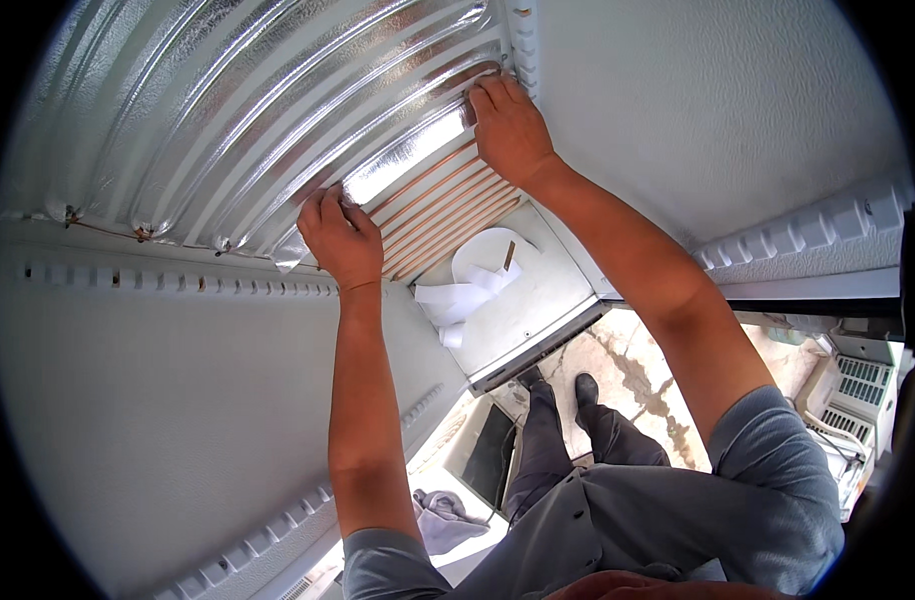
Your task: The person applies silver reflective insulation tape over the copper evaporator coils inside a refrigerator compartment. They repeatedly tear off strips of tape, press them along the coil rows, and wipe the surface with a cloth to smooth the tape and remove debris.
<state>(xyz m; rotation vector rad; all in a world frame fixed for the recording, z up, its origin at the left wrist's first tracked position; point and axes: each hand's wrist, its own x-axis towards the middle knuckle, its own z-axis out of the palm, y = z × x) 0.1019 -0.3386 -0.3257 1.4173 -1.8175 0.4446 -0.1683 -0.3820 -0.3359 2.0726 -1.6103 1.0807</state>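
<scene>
A crinkled silver foil sheet point(248, 110) covers the back of a white cabinet interior. My left hand point(340, 240) presses on the foil's lower edge, fingers curled over it. My right hand point(508, 125) grips the foil's right edge, next to a notched white rail point(523, 45). Between my hands, rows of copper tubes point(443, 215) show below the foil. Under the tubes, white paper strips point(473, 290) lie on the cabinet floor point(538, 310).
White side walls point(148, 400) with notched ledges point(818, 235) close in on both sides. Below the cabinet opening I see my legs and shoes point(586, 388) on a stained floor, a grey cloth point(443, 515) at lower left, and a white appliance point(848, 400) at right.
</scene>
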